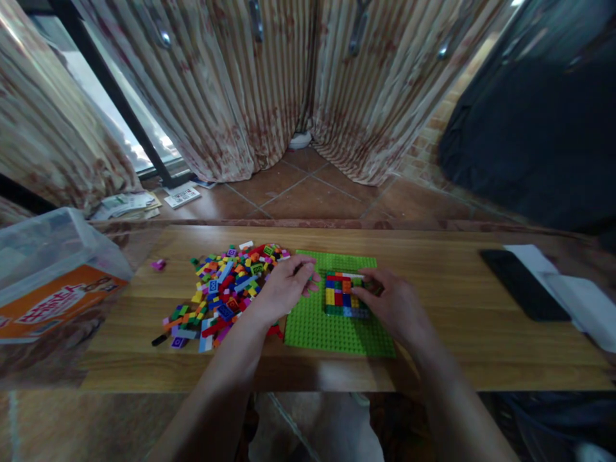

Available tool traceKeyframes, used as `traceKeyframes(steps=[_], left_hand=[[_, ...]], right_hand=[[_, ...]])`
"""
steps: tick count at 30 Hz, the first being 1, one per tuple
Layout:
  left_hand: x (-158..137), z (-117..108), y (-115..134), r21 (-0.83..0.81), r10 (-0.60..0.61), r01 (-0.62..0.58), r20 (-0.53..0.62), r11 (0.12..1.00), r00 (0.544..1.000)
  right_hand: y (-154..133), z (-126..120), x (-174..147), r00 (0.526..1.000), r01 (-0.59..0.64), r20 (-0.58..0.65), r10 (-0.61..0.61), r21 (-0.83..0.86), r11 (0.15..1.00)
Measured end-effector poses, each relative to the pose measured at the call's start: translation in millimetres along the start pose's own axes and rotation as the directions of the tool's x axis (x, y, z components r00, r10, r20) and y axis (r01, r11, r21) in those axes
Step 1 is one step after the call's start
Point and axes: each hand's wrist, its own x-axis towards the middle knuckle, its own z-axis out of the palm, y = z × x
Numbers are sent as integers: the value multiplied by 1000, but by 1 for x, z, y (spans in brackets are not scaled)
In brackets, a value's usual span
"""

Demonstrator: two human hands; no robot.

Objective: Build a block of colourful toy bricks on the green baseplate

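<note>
A flat, many-coloured block of building bricks [338, 299] sits on a green studded baseplate [308, 330]. My right hand [394, 301] is at the block's upper right corner, with thumb and forefinger closed around a small brick there that the fingers partly hide. Over the baseplate's left edge hovers my left hand [285, 285], its fingers curled in. A bit of green shows by those fingertips, but what they hold cannot be made out. Beside this hand, to the left, lies a large pile of loose bricks [226, 282] in mixed colours.
A clear plastic tub [91, 240] with an orange label stands at the left. One pink brick [158, 264] lies apart from the pile. On the right of the wooden table [447, 282] are a black phone [524, 285] and white papers [584, 305]. Striped curtains [269, 96] hang behind.
</note>
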Motion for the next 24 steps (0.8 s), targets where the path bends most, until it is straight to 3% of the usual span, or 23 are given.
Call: traceKeyframes(steps=[7, 13, 17, 24], left_hand=[[2, 0, -6, 58, 9, -11, 31, 998, 999], [3, 5, -15, 308, 40, -72, 108, 949, 993], [4, 9, -22, 432, 60, -126, 163, 893, 985], [2, 12, -18, 581, 92, -165, 153, 797, 984]], right_hand=[[-4, -4, -1, 998, -61, 9, 61, 27, 998], [-6, -4, 1, 993, -115, 34, 114, 28, 993], [-4, -2, 1, 996, -59, 64, 58, 3, 998], [0, 0, 1, 997, 9, 80, -5, -56, 998]])
